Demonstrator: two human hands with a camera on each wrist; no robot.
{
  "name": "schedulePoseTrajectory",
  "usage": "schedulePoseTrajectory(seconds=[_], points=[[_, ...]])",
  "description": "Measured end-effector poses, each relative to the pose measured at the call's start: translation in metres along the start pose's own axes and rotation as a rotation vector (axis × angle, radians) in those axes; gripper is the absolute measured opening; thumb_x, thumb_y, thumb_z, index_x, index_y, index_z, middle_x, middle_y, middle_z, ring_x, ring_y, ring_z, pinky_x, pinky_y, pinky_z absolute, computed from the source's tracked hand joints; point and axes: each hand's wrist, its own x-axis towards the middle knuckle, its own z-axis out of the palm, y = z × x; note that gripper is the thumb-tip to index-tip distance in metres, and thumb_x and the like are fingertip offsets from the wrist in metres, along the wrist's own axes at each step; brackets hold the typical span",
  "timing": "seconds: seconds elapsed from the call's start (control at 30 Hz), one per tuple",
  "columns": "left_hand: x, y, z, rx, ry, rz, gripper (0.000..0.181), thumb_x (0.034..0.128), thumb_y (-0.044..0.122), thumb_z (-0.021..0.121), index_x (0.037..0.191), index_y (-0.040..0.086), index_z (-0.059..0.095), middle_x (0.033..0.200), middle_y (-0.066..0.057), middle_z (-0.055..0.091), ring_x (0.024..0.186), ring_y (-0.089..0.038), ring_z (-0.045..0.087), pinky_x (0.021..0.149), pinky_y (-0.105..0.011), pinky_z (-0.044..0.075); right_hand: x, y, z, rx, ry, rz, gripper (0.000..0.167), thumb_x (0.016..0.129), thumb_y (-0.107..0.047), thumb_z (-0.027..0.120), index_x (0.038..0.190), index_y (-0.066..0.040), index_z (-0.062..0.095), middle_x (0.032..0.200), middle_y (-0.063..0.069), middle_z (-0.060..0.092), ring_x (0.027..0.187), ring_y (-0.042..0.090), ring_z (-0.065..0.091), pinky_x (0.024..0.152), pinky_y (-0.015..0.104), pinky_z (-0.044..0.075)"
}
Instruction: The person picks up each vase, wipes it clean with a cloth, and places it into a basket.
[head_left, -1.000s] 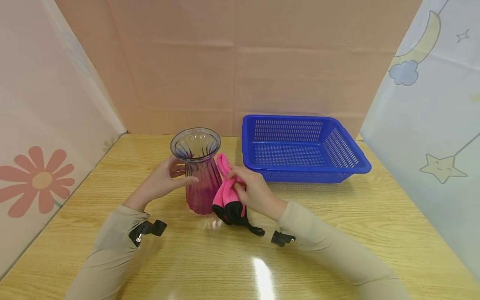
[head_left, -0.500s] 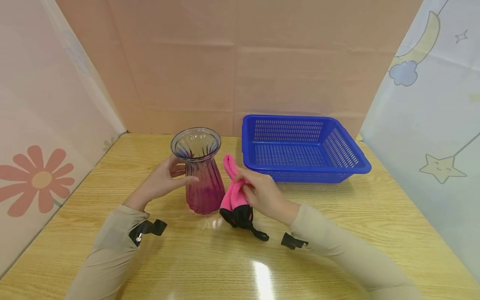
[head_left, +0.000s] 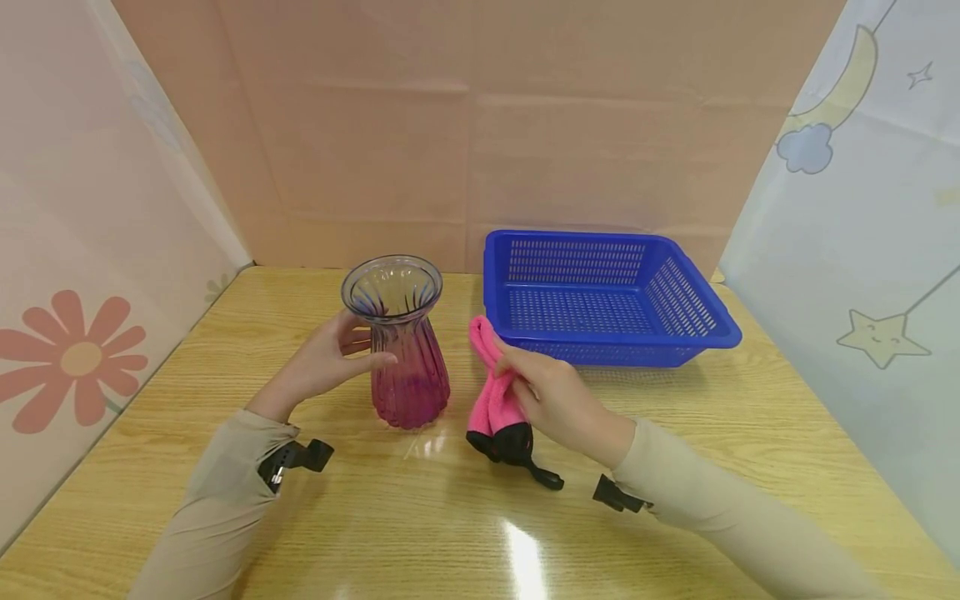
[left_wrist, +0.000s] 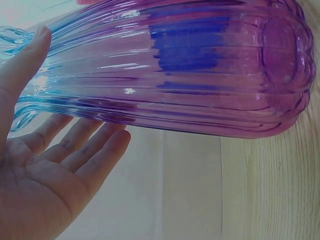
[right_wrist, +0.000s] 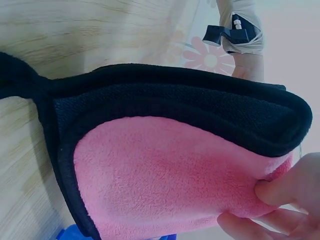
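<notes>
A ribbed glass vase [head_left: 408, 358], clear blue at its flared rim and purple-pink below, stands upright on the table. My left hand [head_left: 318, 367] holds it at the neck, thumb on the near side and fingers behind; the left wrist view shows this thumb [left_wrist: 30, 60] and the fingertips at the glass. To the right of the vase and apart from it, my right hand [head_left: 551, 396] pinches a folded plush pink cloth [head_left: 498, 400] with black edging. The cloth's black loop hangs toward the table. Close up in the right wrist view, thumb and fingers pinch the pink cloth [right_wrist: 160, 170].
Behind my right hand stands a blue plastic basket [head_left: 600, 304] with slotted walls and nothing inside. The wooden table [head_left: 420, 517] meets a plain backdrop at the rear. Printed sheets hang on the left and right sides.
My right hand has moved to the right with the cloth, away from the vase, leaving a gap between them. The left hand and the vase have stayed in place.
</notes>
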Motion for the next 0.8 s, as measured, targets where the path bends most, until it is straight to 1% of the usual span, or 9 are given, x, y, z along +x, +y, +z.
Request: schedulePoseTrajectory(seconds=[0.1, 0.2, 0.27, 0.4, 0.5, 0.67, 0.8], points=[[0.0, 0.0, 0.0, 0.006, 0.0, 0.003, 0.08, 0.0826, 0.023, 0.071, 0.146, 0.012, 0.024, 0.141, -0.022, 0.042, 0.126, -0.044, 0.046, 0.1, -0.053, 0.045, -0.006, 0.0, -0.003, -0.019, -0.002, -0.004, 0.019, 0.081, 0.01, 0.059, 0.091, -0.006, 0.061, 0.101, 0.009, 0.071, 0.085, 0.018, 0.069, 0.07, 0.027, 0.058], [0.0, -0.001, 0.0, 0.003, 0.0, 0.006, 0.08, 0.0824, 0.022, 0.072, 0.146, 0.012, 0.024, 0.141, -0.022, 0.042, 0.126, -0.045, 0.046, 0.1, -0.054, 0.045, -0.012, 0.001, -0.006, -0.039, 0.011, -0.023, 0.019, 0.08, 0.01, 0.061, 0.09, -0.006, 0.061, 0.094, 0.008, 0.072, 0.09, 0.023, 0.07, 0.074, 0.032, 0.059], [0.0, 0.0, 0.0, 0.0, 0.001, 0.008, 0.08, 0.0822, 0.022, 0.072, 0.146, 0.012, 0.024, 0.141, -0.022, 0.042, 0.125, -0.044, 0.047, 0.1, -0.054, 0.045, -0.015, 0.003, -0.009, -0.054, 0.026, -0.039, 0.02, 0.079, 0.011, 0.062, 0.089, -0.006, 0.06, 0.091, 0.008, 0.072, 0.089, 0.023, 0.07, 0.073, 0.033, 0.059], [0.0, 0.001, 0.0, -0.002, 0.001, 0.008, 0.08, 0.0824, 0.021, 0.072, 0.146, 0.012, 0.025, 0.141, -0.022, 0.042, 0.126, -0.045, 0.046, 0.1, -0.054, 0.045, -0.02, 0.005, -0.014, -0.082, 0.045, -0.065, 0.022, 0.076, 0.013, 0.064, 0.087, -0.005, 0.06, 0.091, 0.009, 0.072, 0.088, 0.024, 0.07, 0.073, 0.033, 0.059], [-0.001, 0.0, 0.0, -0.003, -0.001, 0.008, 0.079, 0.0832, 0.022, 0.071, 0.146, 0.012, 0.024, 0.141, -0.022, 0.042, 0.126, -0.045, 0.046, 0.1, -0.054, 0.044, -0.023, 0.006, -0.02, -0.104, 0.026, -0.049, 0.023, 0.076, 0.013, 0.064, 0.088, -0.006, 0.061, 0.095, 0.01, 0.072, 0.089, 0.025, 0.07, 0.073, 0.033, 0.059], [-0.002, 0.001, 0.0, -0.004, 0.001, 0.014, 0.077, 0.0835, 0.022, 0.07, 0.146, 0.011, 0.025, 0.14, -0.023, 0.043, 0.125, -0.045, 0.047, 0.101, -0.055, 0.043, -0.028, 0.008, -0.031, -0.161, -0.003, -0.014, 0.024, 0.076, 0.013, 0.064, 0.089, -0.007, 0.06, 0.107, 0.016, 0.07, 0.092, 0.028, 0.069, 0.073, 0.035, 0.058], [-0.002, 0.001, 0.0, 0.0, 0.005, 0.015, 0.077, 0.0828, 0.022, 0.071, 0.145, 0.01, 0.026, 0.14, -0.022, 0.043, 0.125, -0.044, 0.047, 0.101, -0.055, 0.043, -0.033, 0.011, -0.04, -0.202, -0.014, -0.006, 0.024, 0.074, 0.013, 0.065, 0.087, -0.007, 0.061, 0.109, 0.019, 0.069, 0.091, 0.029, 0.069, 0.072, 0.036, 0.059]])
